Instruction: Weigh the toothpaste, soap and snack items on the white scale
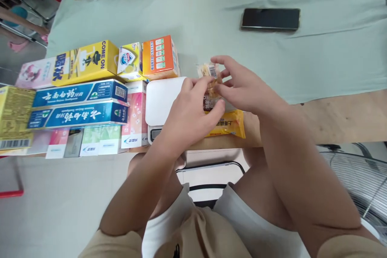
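Observation:
Beside the white kitchen scale (pixel 165 98), several small wrapped packets lie in a row toward the table edge. My right hand (pixel 240 84) curls its fingers and thumb round a clear-wrapped snack packet (pixel 208 70) with a barcode. From the left, my left hand (pixel 190 115) reaches over the scale's corner, its thumb and forefinger on either side of a dark brown packet (pixel 209 102); its other fingers are partly hidden. A yellow packet (pixel 231 124) with dark print lies beneath the left thumb, partly covered by that hand.
Left of the scale stand an orange box (pixel 161 57), a yellow soap box (pixel 130 60), blue toothpaste boxes (pixel 78 102) and several other cartons. A black phone (pixel 271 19) lies on the green cloth (pixel 205 8). Clear plastic bottles stand at the back; a fan (pixel 359 181) is below right.

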Demonstrator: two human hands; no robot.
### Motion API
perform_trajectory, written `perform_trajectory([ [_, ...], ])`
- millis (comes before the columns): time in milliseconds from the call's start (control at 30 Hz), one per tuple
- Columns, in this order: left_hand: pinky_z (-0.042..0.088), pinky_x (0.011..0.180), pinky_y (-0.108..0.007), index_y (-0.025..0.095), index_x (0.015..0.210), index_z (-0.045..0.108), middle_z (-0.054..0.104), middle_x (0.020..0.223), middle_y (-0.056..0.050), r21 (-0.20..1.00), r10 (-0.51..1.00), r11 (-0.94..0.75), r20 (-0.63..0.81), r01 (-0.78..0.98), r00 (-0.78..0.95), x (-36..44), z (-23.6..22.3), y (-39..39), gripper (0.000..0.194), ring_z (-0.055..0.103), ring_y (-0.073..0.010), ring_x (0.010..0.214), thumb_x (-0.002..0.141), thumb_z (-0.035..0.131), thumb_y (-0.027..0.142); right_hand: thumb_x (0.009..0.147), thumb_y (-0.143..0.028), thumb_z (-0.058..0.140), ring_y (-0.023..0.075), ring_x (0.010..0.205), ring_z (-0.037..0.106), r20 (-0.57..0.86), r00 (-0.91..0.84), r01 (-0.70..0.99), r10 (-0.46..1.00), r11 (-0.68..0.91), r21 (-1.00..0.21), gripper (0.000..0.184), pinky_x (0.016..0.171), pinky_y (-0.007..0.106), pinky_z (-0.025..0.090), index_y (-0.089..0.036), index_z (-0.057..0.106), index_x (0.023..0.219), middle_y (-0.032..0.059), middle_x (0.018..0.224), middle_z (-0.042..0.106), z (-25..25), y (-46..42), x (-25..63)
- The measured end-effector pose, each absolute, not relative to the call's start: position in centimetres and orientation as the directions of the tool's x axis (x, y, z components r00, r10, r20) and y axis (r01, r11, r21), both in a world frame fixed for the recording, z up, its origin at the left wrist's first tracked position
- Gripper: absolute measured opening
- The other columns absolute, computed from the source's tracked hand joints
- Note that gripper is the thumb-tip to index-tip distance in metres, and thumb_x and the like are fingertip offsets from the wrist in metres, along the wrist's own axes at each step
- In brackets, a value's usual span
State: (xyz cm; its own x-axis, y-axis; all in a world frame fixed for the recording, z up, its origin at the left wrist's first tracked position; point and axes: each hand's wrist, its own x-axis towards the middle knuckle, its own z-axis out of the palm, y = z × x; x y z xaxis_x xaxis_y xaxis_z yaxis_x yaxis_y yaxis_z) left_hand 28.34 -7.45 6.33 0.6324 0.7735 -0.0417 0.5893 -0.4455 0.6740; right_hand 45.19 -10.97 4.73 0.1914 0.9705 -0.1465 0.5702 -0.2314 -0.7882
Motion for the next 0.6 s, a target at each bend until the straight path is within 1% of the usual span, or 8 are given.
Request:
perform_trajectory([
  [67, 0.06, 0.096, -0.042, 0.022, 0.139, 0.064, 0.065, 0.136, -0.011, 0.732, 0.782, -0.446, 0.04, 0.515, 0.622, 26.8, 6.5, -7.2, 0.05, 0.07, -0.0243, 0.112, 0.09, 0.062, 0.033, 0.089, -0.02, 0.055, 0.0213, 0.1, 0.072, -0.018, 0.165, 0.537, 0.986, -0.105, -0.837, 0.067, 0.093, 0.041, 0.062, -0.024, 0.049, 0.156, 0.0049, 0.119, 0.074, 4.7, -10.6, 44.2],
  [133, 0.06, 0.094, -0.04, 0.023, 0.133, 0.066, 0.067, 0.136, -0.01, 0.774, 0.811, -0.423, 0.091, 0.471, 0.578, 24.9, 6.8, -6.8, 0.044, 0.071, -0.0223, 0.107, 0.09, 0.062, 0.034, 0.09, -0.022, 0.056, 0.0224, 0.108, 0.07, 0.086, 0.115, 0.529, 0.99, 0.012, -0.848, 0.065, 0.093, 0.041, 0.062, -0.025, 0.05, 0.155, 0.0056, 0.123, 0.073, 4.7, -10.2, 42.8],
  [200, 0.061, 0.084, -0.037, 0.023, 0.126, 0.067, 0.07, 0.133, -0.008, 0.79, 0.852, -0.362, 0.065, 0.495, 0.52, 22.8, 7.0, -6.2, 0.038, 0.072, -0.0197, 0.096, 0.09, 0.062, 0.036, 0.09, -0.023, 0.059, 0.023, 0.111, 0.068, 0.131, 0.073, 0.548, 0.989, 0.07, -0.834, 0.065, 0.092, 0.04, 0.062, -0.026, 0.053, 0.154, 0.0069, 0.129, 0.071, 4.7, -9.7, 41.1],
  [300, 0.056, 0.063, -0.033, 0.024, 0.126, 0.067, 0.076, 0.119, -0.007, 0.778, 0.893, -0.218, -0.084, 0.589, 0.442, 20.2, 7.0, -5.2, 0.039, 0.068, -0.0162, 0.07, 0.09, 0.067, 0.04, 0.091, -0.024, 0.06, 0.0229, 0.105, 0.069, 0.095, 0.039, 0.591, 0.995, 0.053, -0.805, 0.06, 0.089, 0.041, 0.061, -0.03, 0.059, 0.151, 0.0072, 0.124, 0.072, 4.6, -8.9, 38.4],
  [367, 0.051, 0.055, -0.032, 0.026, 0.129, 0.066, 0.079, 0.111, -0.006, 0.78, 0.897, -0.146, -0.155, 0.609, 0.413, 19.1, 6.8, -4.5, 0.042, 0.065, -0.0155, 0.061, 0.09, 0.068, 0.042, 0.093, -0.024, 0.059, 0.0223, 0.097, 0.07, 0.055, 0.029, 0.617, 0.998, 0.026, -0.787, 0.055, 0.086, 0.04, 0.061, -0.031, 0.062, 0.148, 0.0069, 0.116, 0.073, 4.6, -8.3, 37.2],
  [467, 0.051, 0.06, -0.035, 0.027, 0.125, 0.068, 0.079, 0.118, -0.006, 0.78, 0.929, -0.144, -0.105, 0.609, 0.354, 18.2, 6.3, -3.8, 0.039, 0.064, -0.0162, 0.065, 0.09, 0.07, 0.044, 0.092, -0.027, 0.06, 0.0199, 0.083, 0.069, 0.075, 0.088, 0.667, 0.993, -0.003, -0.745, 0.051, 0.081, 0.04, 0.061, -0.026, 0.066, 0.142, 0.0081, 0.116, 0.074, 4.7, -7.8, 36.6],
  [533, 0.053, 0.067, -0.038, 0.025, 0.123, 0.069, 0.076, 0.125, -0.006, 0.778, 0.95, -0.164, -0.041, 0.607, 0.31, 18.1, 5.9, -3.5, 0.038, 0.064, -0.0174, 0.072, 0.09, 0.069, 0.043, 0.09, -0.031, 0.061, 0.0185, 0.076, 0.067, 0.11, 0.159, 0.705, 0.981, -0.035, -0.708, 0.048, 0.078, 0.041, 0.06, -0.023, 0.069, 0.137, 0.0089, 0.117, 0.075, 5.1, -7.6, 36.8],
  [600, 0.054, 0.07, -0.039, 0.024, 0.124, 0.067, 0.073, 0.129, -0.007, 0.802, 0.953, -0.163, -0.024, 0.575, 0.304, 18.2, 5.4, -3.3, 0.038, 0.065, -0.0197, 0.081, 0.09, 0.067, 0.041, 0.089, -0.035, 0.061, 0.019, 0.074, 0.067, 0.109, 0.208, 0.737, 0.972, -0.082, -0.671, 0.046, 0.076, 0.041, 0.059, -0.021, 0.07, 0.131, 0.009, 0.112, 0.076, 5.7, -7.5, 37.2],
])
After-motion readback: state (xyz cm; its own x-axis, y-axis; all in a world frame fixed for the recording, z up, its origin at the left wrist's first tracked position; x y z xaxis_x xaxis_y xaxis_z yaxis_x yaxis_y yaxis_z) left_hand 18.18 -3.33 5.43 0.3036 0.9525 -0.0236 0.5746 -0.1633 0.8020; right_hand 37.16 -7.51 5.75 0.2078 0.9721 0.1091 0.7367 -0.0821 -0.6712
